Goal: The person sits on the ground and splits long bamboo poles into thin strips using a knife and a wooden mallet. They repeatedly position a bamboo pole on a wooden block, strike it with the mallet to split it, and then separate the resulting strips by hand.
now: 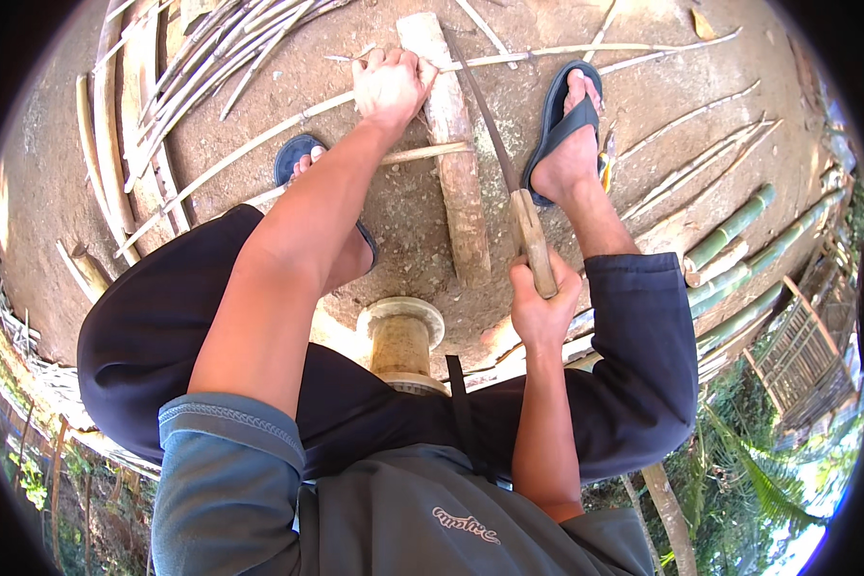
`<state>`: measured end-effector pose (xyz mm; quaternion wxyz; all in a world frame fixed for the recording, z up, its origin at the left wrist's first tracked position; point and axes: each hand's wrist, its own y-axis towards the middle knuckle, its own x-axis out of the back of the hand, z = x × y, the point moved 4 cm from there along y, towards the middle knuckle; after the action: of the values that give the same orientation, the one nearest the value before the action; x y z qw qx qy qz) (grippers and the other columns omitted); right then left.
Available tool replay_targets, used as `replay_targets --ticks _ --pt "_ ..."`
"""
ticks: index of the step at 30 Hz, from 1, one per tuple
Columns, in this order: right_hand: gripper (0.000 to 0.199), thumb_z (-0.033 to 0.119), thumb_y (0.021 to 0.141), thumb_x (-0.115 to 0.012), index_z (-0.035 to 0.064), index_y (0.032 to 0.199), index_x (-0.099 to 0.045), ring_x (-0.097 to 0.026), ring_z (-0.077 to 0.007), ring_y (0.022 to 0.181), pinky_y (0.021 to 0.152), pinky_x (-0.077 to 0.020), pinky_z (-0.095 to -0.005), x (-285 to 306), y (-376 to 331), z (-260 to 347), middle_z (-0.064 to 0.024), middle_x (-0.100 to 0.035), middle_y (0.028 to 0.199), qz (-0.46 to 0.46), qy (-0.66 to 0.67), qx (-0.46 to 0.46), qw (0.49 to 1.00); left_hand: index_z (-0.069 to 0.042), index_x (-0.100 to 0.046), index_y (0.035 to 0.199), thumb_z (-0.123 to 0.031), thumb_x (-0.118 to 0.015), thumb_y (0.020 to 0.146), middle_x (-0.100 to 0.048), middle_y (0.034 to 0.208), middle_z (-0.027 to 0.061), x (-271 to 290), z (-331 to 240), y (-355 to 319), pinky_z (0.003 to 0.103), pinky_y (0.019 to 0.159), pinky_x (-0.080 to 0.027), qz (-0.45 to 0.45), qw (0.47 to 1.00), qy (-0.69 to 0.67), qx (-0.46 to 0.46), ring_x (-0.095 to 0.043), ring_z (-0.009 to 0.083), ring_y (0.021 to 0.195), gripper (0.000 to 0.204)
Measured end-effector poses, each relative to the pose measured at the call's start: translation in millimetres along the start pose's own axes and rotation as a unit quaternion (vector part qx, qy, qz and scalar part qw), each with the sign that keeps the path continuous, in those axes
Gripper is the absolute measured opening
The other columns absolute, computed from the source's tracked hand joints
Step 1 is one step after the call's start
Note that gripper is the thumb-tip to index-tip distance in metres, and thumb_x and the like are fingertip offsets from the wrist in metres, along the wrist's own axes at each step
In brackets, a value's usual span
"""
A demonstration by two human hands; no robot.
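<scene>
Right hand (544, 296) is clamped around the pale, squared wooden handle (531, 240) of a long, narrow, dark metal blade (491, 132). The blade points away from the body, along the right side of a thick, rough, light-brown log (459, 206). Whether its edge touches anything cannot be determined.

Left hand (391, 88) has its fingers curled together on a long, slender, straw-coloured pole (278, 128), just beside the log's far end; the underside of the grip is hidden. The pole crosses the log there, passes the blade's far part, and extends right over the brown dirt ground (643, 125).

A second, shorter-looking pale stick (422, 153) has one end upon the log, nearer the body. Feet in dark blue flip-flops (566, 134) flank the log. Farther out are a heap of thin, greyish-tan sticks (226, 58) at left and thick, green bamboo lengths (734, 226) at right.

Assessment: the step in hand appears to be cutting the pole, with the log as chopping block. The next move calls for the pole held firmly against the log, left fingers outside the blade's path, and a controlled stroke.
</scene>
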<state>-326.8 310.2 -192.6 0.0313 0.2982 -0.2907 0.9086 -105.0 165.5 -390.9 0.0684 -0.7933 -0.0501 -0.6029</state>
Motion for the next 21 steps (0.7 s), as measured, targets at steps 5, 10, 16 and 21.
replay_targets --ticks 5,10,16,21 --pt "0.006 0.005 0.077 -0.06 -0.0004 0.074 -0.061 -0.044 -0.0045 0.056 0.051 -0.0356 -0.0246 6.5 -6.3 8.9 0.0023 -0.051 0.061 0.019 -0.026 0.015 0.999 -0.008 -0.061 0.083 -0.036 -0.052 0.092 -0.069 0.083 0.0111 -9.1 4.2 -6.5 0.043 0.072 -0.052 -0.074 0.995 -0.069 0.004 -0.066 0.0283 0.079 0.031" --pt "0.006 0.005 0.077 -0.06 0.0 0.073 -0.061 -0.044 -0.0046 0.056 0.051 -0.0356 -0.0246 8.5 -7.4 6.0 0.0021 -0.051 0.06 0.012 -0.029 0.021 0.999 -0.009 -0.052 0.091 -0.037 -0.048 0.095 -0.067 0.067 0.0195 -16.9 -1.3 -12.9 0.048 0.058 -0.052 0.023 0.99 -0.125 0.059 -0.067 0.036 0.059 0.029" --pt "0.006 0.005 0.077 -0.06 -0.0001 0.073 -0.061 -0.045 -0.0047 0.055 0.051 -0.036 -0.0247 6.2 -6.2 -0.8 0.0022 -0.052 0.06 0.019 -0.031 0.011 0.999 -0.006 -0.059 0.09 -0.048 -0.047 0.092 -0.066 0.062 0.0196 -9.8 -2.6 -12.9 0.048 0.061 -0.052 0.066 0.984 -0.126 0.111 -0.067 0.0358 0.06 0.043" --pt "0.006 0.005 0.076 -0.061 -0.0001 0.072 -0.062 -0.045 -0.0047 0.054 0.05 -0.037 -0.0244 4.1 1.7 -0.4 0.0019 -0.053 0.06 0.016 -0.044 0.022 0.999 -0.004 -0.068 0.094 -0.057 -0.042 0.087 -0.068 0.068 0.0214 -7.7 -5.7 3.7 0.045 0.062 -0.053 0.127 0.967 -0.123 0.185 -0.069 0.0354 0.065 0.06"
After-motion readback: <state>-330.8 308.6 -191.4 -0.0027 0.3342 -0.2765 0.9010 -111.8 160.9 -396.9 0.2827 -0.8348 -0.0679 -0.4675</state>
